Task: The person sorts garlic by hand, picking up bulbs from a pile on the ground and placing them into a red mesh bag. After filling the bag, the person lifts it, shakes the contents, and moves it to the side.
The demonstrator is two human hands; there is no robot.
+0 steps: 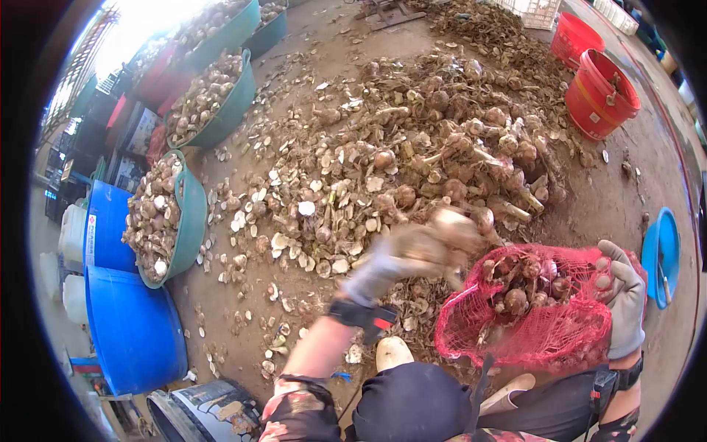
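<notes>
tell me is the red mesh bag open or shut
Open: the right hand holds the red mesh bag by its rim, mouth spread wide, bulbs showing inside.

A sprawling heap of bulbs (449,140), stalks attached, covers the middle of the brown dirt floor (626,199), with pale cut trimmings (294,221) strewn along its left edge. Teal tubs (193,217) brimming with bulbs line the left side beside blue drums (136,331). Two red buckets (600,99) stand beyond the heap at right.

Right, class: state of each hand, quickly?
Left hand: blurred, seemingly closed on a pale brown round bulb.
Right hand: gripping the red plastic mesh sack rim.
</notes>
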